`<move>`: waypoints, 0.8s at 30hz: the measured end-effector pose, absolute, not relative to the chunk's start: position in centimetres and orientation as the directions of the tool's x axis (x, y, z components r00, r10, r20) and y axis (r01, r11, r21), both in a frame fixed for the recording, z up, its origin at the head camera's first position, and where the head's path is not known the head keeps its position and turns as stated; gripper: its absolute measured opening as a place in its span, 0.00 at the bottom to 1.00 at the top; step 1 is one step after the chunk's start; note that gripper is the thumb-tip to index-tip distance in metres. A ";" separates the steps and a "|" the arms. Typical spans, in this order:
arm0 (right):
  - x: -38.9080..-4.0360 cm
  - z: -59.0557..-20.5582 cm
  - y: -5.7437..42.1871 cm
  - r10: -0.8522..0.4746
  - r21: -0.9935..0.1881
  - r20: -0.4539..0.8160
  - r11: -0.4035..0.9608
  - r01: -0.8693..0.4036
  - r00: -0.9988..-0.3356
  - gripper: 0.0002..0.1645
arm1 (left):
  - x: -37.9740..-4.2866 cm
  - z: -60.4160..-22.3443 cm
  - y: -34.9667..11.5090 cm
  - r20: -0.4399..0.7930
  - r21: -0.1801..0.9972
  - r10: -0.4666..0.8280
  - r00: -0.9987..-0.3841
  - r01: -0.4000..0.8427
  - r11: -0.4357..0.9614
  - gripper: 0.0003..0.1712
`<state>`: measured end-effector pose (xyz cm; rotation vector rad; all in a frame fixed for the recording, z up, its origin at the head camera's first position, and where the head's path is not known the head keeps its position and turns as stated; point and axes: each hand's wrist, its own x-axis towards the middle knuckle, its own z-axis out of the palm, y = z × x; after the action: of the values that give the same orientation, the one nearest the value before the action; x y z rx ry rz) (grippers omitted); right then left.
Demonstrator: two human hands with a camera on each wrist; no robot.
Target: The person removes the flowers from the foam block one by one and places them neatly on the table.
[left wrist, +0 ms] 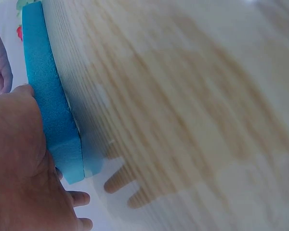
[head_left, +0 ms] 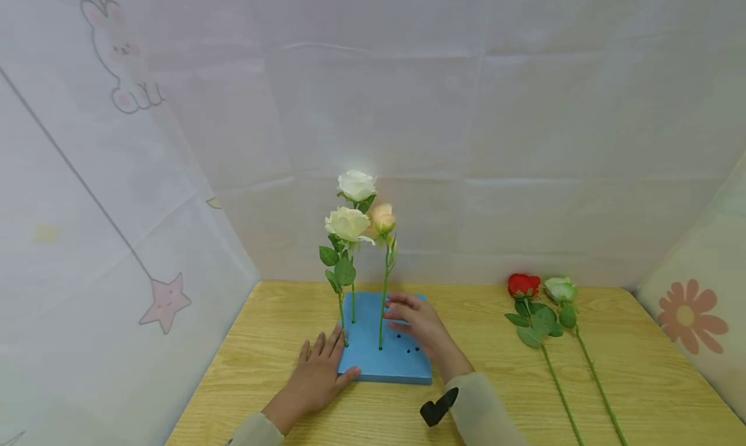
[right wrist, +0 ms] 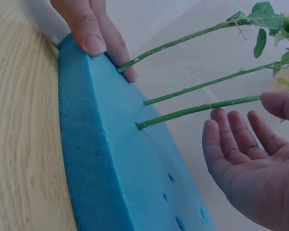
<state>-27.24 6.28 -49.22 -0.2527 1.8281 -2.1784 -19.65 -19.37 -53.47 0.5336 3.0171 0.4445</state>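
A blue foam block [head_left: 387, 367] lies on the table with three rose stems standing in its holes. A white rose [head_left: 357, 185] is at the back, a cream rose [head_left: 348, 224] at the front left, and a peach rose [head_left: 383, 219] to the right. My left hand [head_left: 319, 376] rests against the block's left front corner, fingers spread and thumb at its front edge. Beside the peach rose's stem [right wrist: 192, 110] is my right hand [right wrist: 257, 154], fingers loosely bent and not wrapped round it. Whether the thumb touches that stem, I cannot tell.
On the table's right side lie a red rose [head_left: 523, 285] and a greenish-white rose [head_left: 561, 289], their long stems toward the front. Several small holes [right wrist: 171, 177] show in the block's right part. A pale curtain [head_left: 408, 122] hangs behind the wooden table [head_left: 484, 342].
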 end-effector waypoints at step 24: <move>-27.7 -49.5 4.5 -0.374 -0.974 -0.053 -0.185 0.130 -0.926 0.32 | -20.1 -54.3 -19.5 -0.002 0.266 0.337 -0.941 0.324 0.908 0.51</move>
<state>-27.68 4.52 -49.55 -0.2815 1.7566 -2.1747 -20.10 -19.54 -54.35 0.5241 3.0216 0.4086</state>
